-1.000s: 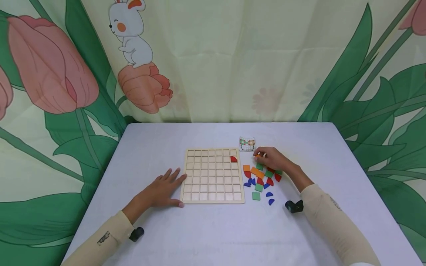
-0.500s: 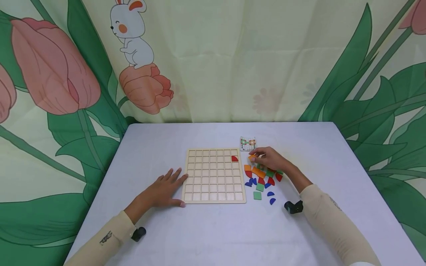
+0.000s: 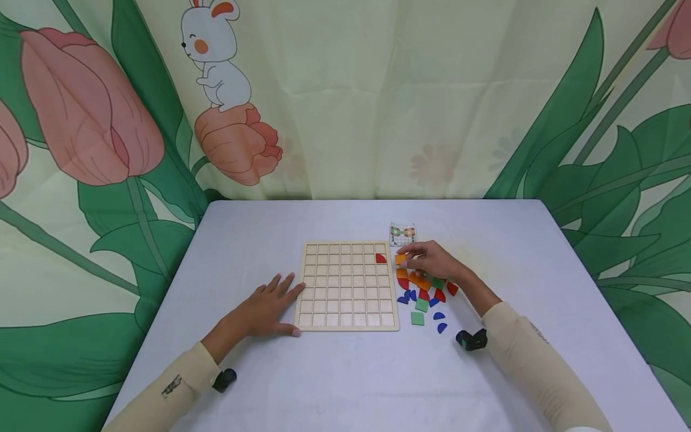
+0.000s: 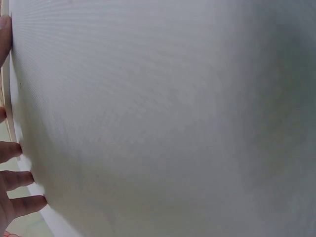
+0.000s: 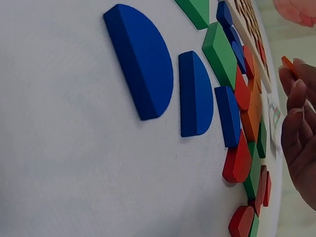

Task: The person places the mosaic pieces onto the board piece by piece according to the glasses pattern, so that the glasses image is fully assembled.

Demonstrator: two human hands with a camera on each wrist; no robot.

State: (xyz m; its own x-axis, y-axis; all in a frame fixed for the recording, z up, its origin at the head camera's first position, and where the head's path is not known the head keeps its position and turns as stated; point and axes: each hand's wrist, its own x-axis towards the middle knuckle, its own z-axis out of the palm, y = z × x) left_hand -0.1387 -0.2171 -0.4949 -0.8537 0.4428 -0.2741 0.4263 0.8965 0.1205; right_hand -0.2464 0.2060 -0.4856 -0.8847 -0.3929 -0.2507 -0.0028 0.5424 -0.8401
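Observation:
Pinched between the thumb and fingers of my right hand (image 3: 433, 260) is an orange square tile (image 3: 400, 259), held beside the right edge of a wooden grid board (image 3: 345, 288). In the right wrist view the orange tile (image 5: 289, 65) shows between the fingertips, above the table. My left hand (image 3: 264, 309) lies with spread, straight fingers at the board's left edge, thumb at its lower left corner. One red quarter-round tile (image 3: 380, 258) sits in a cell near the board's upper right corner. The left wrist view shows only fingertips (image 4: 27, 205) and white cloth.
Loose tiles lie right of the board: green squares (image 3: 417, 318), blue half-rounds (image 3: 442, 328), red quarter-rounds (image 3: 452, 288) and orange pieces (image 3: 419, 281). A small printed pattern card (image 3: 403, 234) lies behind them. A floral curtain (image 3: 345, 102) hangs at the table's back edge.
My right hand has moved left from the far side of the tile pile toward the board, carrying the orange square tile. My left hand has stayed at the board's edge.

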